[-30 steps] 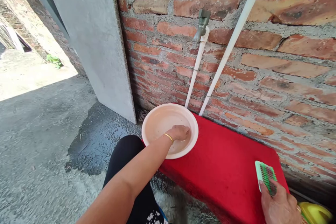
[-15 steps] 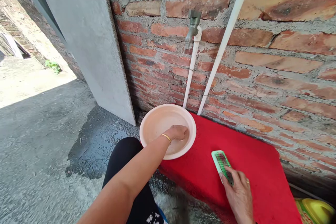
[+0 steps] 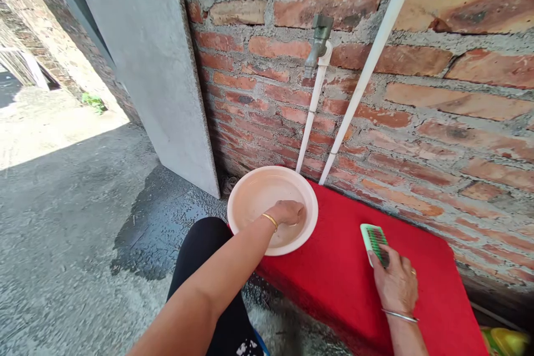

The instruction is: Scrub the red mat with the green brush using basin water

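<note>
My left hand (image 3: 287, 212), with a gold bangle at the wrist, reaches into a pale pink basin (image 3: 246, 186). Its fingers are curled down at the water near the basin's right wall, and what they hold, if anything, is hidden. Over the red cloth-like surface (image 3: 329, 267), my right hand (image 3: 396, 283) grips a light green scrub brush (image 3: 375, 239) between thumb and fingers. The brush's green and dark bristles show on its side and top. A ring and a silver bangle are on this hand and wrist.
A metal tap (image 3: 319, 44) on a white pipe stands against the brick wall (image 3: 463, 128), beside a second, thicker pipe (image 3: 371, 72). A grey slab (image 3: 146, 55) leans at the left above wet concrete (image 3: 162, 222). A yellow container (image 3: 507, 342) sits at the lower right.
My right hand has moved the scrub brush right and farther away across the red surface, bringing the silver bangle into view. My left hand stays in the basin. The view has shifted slightly.
</note>
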Demonstrator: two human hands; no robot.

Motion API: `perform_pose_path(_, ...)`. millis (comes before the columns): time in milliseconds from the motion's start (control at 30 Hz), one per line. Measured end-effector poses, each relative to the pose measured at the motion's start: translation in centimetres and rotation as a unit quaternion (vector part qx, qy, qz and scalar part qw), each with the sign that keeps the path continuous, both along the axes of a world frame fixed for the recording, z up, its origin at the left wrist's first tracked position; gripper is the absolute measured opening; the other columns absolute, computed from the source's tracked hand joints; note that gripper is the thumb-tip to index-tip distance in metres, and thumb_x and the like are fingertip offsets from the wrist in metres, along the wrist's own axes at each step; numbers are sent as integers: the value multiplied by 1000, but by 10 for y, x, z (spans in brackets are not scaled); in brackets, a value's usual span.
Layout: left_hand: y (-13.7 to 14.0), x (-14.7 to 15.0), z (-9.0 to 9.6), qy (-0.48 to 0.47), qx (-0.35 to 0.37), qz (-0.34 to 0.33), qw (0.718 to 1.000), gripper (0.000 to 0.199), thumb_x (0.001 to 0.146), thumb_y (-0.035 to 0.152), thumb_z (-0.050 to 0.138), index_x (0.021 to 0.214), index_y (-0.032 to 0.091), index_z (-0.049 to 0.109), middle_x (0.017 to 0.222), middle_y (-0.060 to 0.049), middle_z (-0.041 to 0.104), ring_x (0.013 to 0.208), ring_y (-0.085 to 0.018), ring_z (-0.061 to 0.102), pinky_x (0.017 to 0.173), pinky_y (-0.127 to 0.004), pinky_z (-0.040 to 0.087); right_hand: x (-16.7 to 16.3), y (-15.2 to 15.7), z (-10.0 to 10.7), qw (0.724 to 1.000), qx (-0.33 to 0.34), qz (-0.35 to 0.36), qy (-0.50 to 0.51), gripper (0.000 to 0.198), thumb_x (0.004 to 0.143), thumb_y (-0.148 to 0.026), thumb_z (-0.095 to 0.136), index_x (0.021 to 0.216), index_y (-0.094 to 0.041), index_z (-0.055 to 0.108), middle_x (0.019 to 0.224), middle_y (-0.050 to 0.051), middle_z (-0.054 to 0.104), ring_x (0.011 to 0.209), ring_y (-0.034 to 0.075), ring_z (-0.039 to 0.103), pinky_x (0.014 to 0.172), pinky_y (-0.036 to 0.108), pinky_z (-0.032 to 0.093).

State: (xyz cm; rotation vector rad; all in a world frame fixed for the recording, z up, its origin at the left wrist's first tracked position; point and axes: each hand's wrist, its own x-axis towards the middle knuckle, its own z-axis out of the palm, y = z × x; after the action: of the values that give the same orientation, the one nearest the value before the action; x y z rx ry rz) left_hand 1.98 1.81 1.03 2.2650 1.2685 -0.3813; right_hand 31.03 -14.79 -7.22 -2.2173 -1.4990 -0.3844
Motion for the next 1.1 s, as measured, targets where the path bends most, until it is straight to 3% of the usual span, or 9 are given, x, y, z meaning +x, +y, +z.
perform_pose_path(100,-2,0,6,3,-6,3,1000,29,79,18,56,107,24,60,123,-5,65,109,-25,62,89,-35,48,36,-16,1,996,-2,-89,-21,64,88,-65,32,112,-16,67,81,13,58,66,24,47,60,35,37)
perform_pose_path(167,-3,0,7,3,-14,11,1000,29,78,17,57,106,24,60,122,-5,66,108,-24,62,89,-34,48,46,-28,1,994,-6,-105,-33,65,88,-65,32,113,-16,66,80,14,58,66,25,48,59,35,37)
perform_pose_path(467,2,2,-3,-10,-11,18,1000,30,76,18,60,105,23,63,116,-6,69,106,-28,64,90,-38,49,23,-51,4,986,-27,-129,-101,67,91,-62,24,115,-15,66,82,16,60,66,26,49,57,34,33)
perform_pose_path(800,3,3,0,3,-11,22,1000,30,73,18,63,103,23,62,116,-7,69,105,-27,65,89,-37,50,-22,-54,-9,994,26,98,33,59,90,-67,32,104,-20,65,90,10,63,84,25,56,76,38,42)
perform_pose_path(967,2,2,-1,2,-8,23,1000,29,74,18,61,103,23,63,114,-6,69,103,-27,65,87,-36,50,-51,-27,-7,987,31,149,44,52,93,-63,34,103,-22,65,91,9,63,84,23,55,79,36,42)
perform_pose_path(1100,4,1,-6,-21,-5,17,1000,29,74,18,59,102,22,64,112,-5,70,103,-27,65,86,-36,51,-52,-3,-7,991,26,132,11,58,93,-63,28,104,-21,66,88,9,60,79,22,53,75,36,41)
